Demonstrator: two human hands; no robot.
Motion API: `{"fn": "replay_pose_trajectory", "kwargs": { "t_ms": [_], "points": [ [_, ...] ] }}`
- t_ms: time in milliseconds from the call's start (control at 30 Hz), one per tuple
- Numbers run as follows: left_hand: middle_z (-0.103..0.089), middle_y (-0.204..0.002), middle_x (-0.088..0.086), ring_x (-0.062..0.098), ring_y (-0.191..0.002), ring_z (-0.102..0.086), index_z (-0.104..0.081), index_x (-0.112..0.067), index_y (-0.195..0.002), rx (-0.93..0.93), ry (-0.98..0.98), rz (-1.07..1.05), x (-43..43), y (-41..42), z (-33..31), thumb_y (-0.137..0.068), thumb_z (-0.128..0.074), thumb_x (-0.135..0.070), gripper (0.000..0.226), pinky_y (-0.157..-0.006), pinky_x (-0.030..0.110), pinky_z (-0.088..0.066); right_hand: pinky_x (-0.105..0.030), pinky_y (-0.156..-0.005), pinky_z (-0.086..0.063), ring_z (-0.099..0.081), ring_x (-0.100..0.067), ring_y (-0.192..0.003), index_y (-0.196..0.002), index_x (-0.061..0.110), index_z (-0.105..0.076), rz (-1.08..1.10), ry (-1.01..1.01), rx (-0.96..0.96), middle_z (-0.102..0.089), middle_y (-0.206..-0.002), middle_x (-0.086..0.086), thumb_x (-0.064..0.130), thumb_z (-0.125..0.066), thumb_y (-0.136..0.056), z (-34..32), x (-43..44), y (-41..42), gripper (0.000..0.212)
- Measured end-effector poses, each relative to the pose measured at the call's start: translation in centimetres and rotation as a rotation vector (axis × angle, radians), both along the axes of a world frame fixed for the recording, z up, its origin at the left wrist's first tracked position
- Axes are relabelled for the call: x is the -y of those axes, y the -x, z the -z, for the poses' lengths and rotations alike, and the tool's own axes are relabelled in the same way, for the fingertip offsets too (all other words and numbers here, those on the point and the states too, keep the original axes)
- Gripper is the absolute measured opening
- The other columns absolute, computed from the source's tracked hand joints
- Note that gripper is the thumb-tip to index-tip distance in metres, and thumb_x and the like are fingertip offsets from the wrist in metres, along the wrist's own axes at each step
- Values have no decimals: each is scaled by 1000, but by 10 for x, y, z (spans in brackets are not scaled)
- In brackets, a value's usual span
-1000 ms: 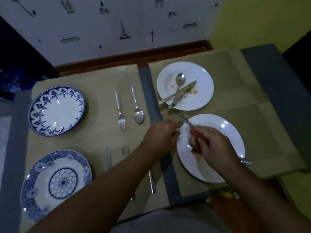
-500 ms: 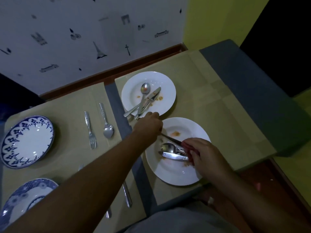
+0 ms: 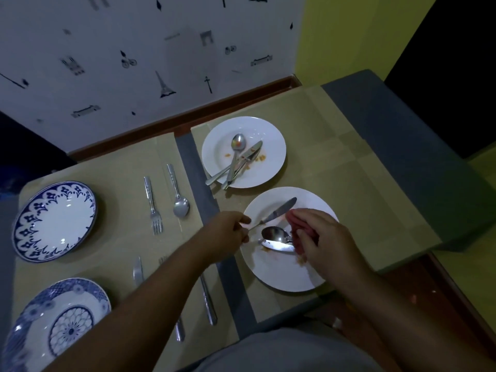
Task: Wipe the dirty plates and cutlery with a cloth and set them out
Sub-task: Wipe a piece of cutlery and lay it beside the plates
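I'm pinching knife [image 3: 280, 212] handle w/ left hand [image 3: 226, 233], right hand [image 3: 330, 245] clutching red cloth [image 3: 296, 224], seemingly at blade; I'm wanting cloth folded round blade, wiping outward.

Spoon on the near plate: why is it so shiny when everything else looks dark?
Head view: the scene is dim overall, but the spoon mirrors a light as bright glare; in the same view the wide lens curves the placemat edges.

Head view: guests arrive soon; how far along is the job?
Done, apparently: two blue plates and cutlery laid on the left mat. In hand: left hand holds a knife over the near white plate, right hand grips the red cloth. Left: that smeared plate, its spoon, dirty cutlery on the far white plate.
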State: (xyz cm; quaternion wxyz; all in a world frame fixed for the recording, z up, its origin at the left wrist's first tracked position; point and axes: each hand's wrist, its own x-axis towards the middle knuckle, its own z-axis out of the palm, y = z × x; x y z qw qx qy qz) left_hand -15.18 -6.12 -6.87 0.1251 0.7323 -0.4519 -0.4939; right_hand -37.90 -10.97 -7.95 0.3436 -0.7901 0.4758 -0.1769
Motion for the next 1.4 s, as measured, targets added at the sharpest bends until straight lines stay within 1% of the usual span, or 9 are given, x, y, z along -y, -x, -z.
{"fn": "replay_pose_trajectory", "kwargs": {
  "t_ms": [167, 333, 500, 733, 833, 1033, 1200, 1333, 1400],
  "points": [
    [-72, -88, 4, 8, -72, -69, -72, -20, -106, -296, -43, -225, -32, 21, 1, -104, -52, -12, 22, -61, 15, -54, -27, -107, -40, -53, -14, -119, -122, 15, -64, -394, 112, -44, -64, -126, 0, 10, -60, -93, 0, -17, -22, 30],
    [-73, -78, -1, 1, -61, -66, -75, -27, -91, -365, -43, -328, -50, 27, 10, -102, -56, -11, 27, -59, 15, -52, -38, -98, -47, -58, -20, -106, -110, 12, -69, -231, 126, -139, -68, -111, -4, 5, -64, -89, 6, 1, -19, 23],
    [-73, -71, -10, -2, -58, -64, -77, -27, -96, -410, -43, -383, -54, 30, 12, -103, -54, -13, 28, -57, 12, -50, -27, -102, -44, -55, -14, -111, -114, 17, -66, -449, 189, -111, -65, -116, 2, 9, -65, -87, 8, -20, -19, 28],
    [-71, -96, 2, 13, -83, -65, -74, -26, -99, -387, -91, -449, -63, 31, 13, -101, -59, -15, 19, -58, 13, -50, -37, -94, -50, -58, -18, -104, -113, 12, -69, -132, 153, -185, -69, -109, -2, 2, -55, -92, 10, 26, -21, 27],
    [-69, -95, 4, 13, -76, -64, -73, -26, -98, -392, -120, -478, -62, 32, 13, -99, -62, -14, 16, -55, 13, -50, -38, -89, -55, -61, -15, -99, -112, 12, -69, -52, 195, -107, -69, -109, -3, 1, -56, -91, 1, 25, -18, 27],
    [-72, -97, 11, 16, -78, -71, -74, -17, -101, -490, -124, -563, -56, 37, 9, -98, -61, -8, 16, -58, 18, -56, -30, -103, -44, -55, -16, -113, -116, 15, -65, -487, 198, -80, -64, -120, -1, 8, -62, -89, 4, -21, -25, 29],
    [-70, -93, 12, 9, -65, -61, -74, -18, -101, -500, -100, -575, -58, 44, 6, -99, -59, -7, 19, -48, 12, -46, -39, -89, -48, -57, -21, -97, -99, 11, -65, -305, 154, -129, -65, -100, -3, 2, -57, -89, 12, 6, -26, 16],
    [-68, -86, 7, 6, -60, -60, -74, -13, -113, -536, -82, -568, -60, 41, 6, -99, -58, -7, 22, -48, 11, -45, -30, -108, -41, -55, -17, -115, -117, 13, -64, -530, 243, -106, -65, -120, -2, 9, -62, -89, 10, -12, -23, 29],
    [-68, -83, 5, 3, -57, -61, -74, -14, -113, -542, -71, -558, -62, 38, 8, -99, -58, -7, 22, -50, 11, -45, -30, -106, -42, -55, -16, -115, -116, 13, -64, -495, 214, -94, -65, -119, -1, 8, -59, -90, 11, -4, -21, 27]
  ]
}}
